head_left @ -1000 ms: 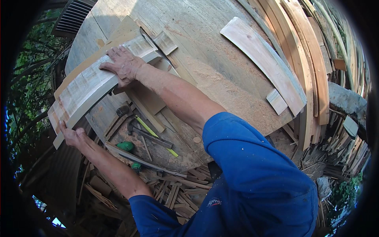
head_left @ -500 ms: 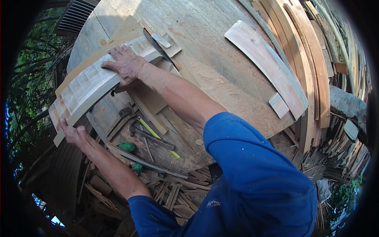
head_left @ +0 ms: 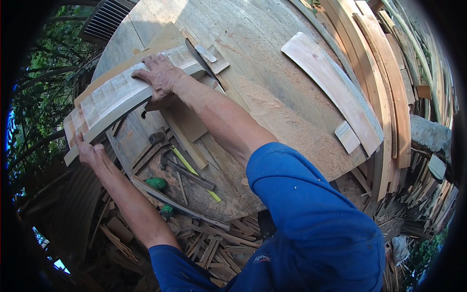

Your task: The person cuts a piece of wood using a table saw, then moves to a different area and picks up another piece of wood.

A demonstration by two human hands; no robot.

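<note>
A curved, pale wooden plank [head_left: 108, 101] lies across the left part of the wooden worktable, under both my hands. My left hand [head_left: 90, 152] grips its near-left end, the index finger stretched along the top face and the other fingers curled at the edge. Farther along, my right hand [head_left: 161, 77] rests on the plank with fingers stretched over its top and the thumb apart. Just beyond that hand, a dark saw blade [head_left: 198, 54] rises from the table at the plank's far end. Small wood offcuts [head_left: 206, 53] lie beside the blade.
Another curved board [head_left: 335, 90] and a small block [head_left: 347, 137] lie on the sawdust-strewn tabletop [head_left: 272, 112]. Near me are a hammer [head_left: 194, 178], a yellow strip [head_left: 184, 160] and a green power tool [head_left: 155, 183]. Long boards [head_left: 384, 92] stack at right; scraps cover the ground.
The whole view has shifted slightly, so the table and plank appear a little turned. Both hands keep the same hold on the plank.
</note>
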